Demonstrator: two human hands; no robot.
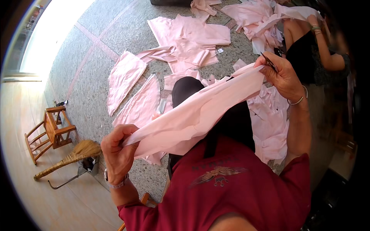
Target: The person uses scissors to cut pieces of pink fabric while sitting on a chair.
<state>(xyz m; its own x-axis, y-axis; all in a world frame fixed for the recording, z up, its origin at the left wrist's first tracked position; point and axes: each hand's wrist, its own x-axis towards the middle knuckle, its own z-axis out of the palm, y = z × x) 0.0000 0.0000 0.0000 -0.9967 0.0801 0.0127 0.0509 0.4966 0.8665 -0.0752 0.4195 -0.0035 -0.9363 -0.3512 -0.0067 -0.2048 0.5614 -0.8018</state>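
Observation:
A pale pink piece of fabric [192, 117] stretches between my two hands, above my lap. My left hand [120, 148] pinches its lower left end between thumb and fingers. At the upper right end my right hand [280, 75] grips the other corner. Small dark thread snips [268, 61] also sit in the right hand, their points sticking out past the fingers. More pink cut pieces [135, 94] lie on the floor beyond my knees, and a crumpled pink heap [269, 123] lies to the right of my leg.
To the left a small wooden chair [52, 129] stands near a straw broom [73, 156] and a dustpan [86, 169]. At the far right another person [320, 54] sits handling a pink cloth pile [256, 19]. A dark object [169, 2] is at the top edge.

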